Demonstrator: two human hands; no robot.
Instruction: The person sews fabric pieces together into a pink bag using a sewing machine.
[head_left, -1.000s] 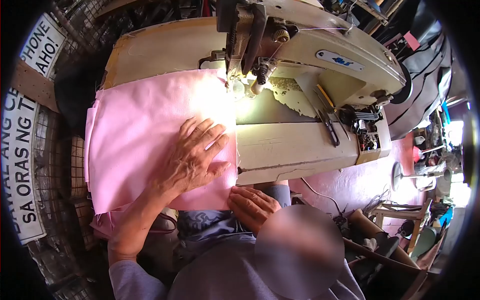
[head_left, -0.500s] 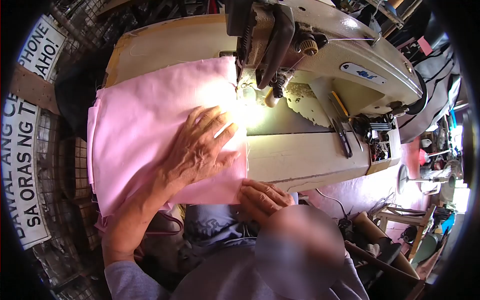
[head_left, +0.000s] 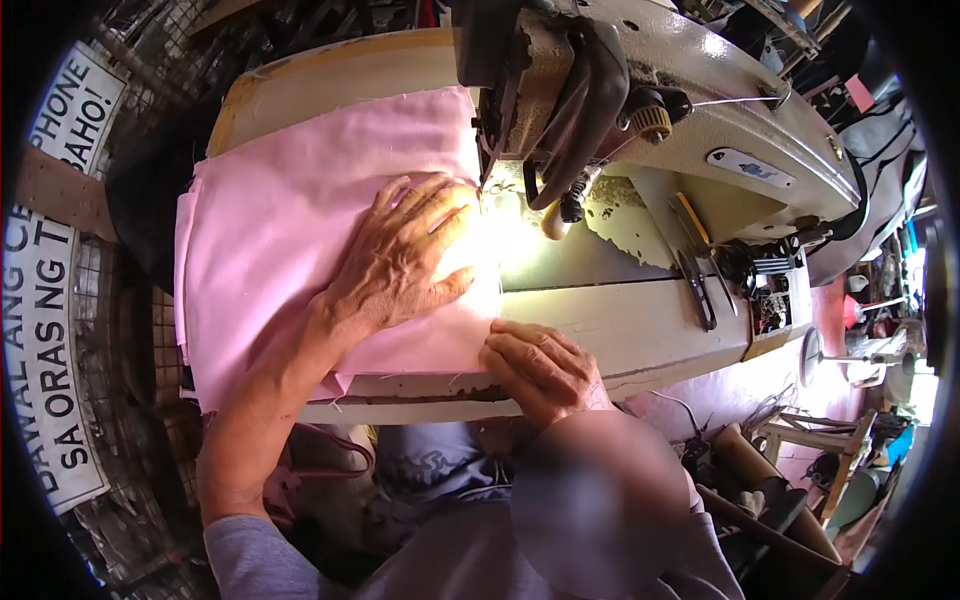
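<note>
Pink fabric (head_left: pixel 270 230) lies over the sewing machine bed, its right edge running up to the needle area under a bright light. My left hand (head_left: pixel 405 250) rests flat on the fabric with its fingers apart, just left of the lit area. At the fabric's lower right corner is my right hand (head_left: pixel 540 365), its fingers pressed together on the corner; the thumb is hidden. The sewing machine head (head_left: pixel 640 90) stands above and to the right, with thread running to its tension knob.
Scissors (head_left: pixel 697 285) and a yellow-handled cutter (head_left: pixel 690 220) lie on the machine bed to the right. Signs (head_left: pixel 60 400) stand beside wire mesh at the left. A fan (head_left: pixel 812 355) and wooden frames (head_left: pixel 820 440) are at the lower right.
The fabric has shifted upward, away from my body, and both hands have moved up with it. The table's front edge now shows below the fabric.
</note>
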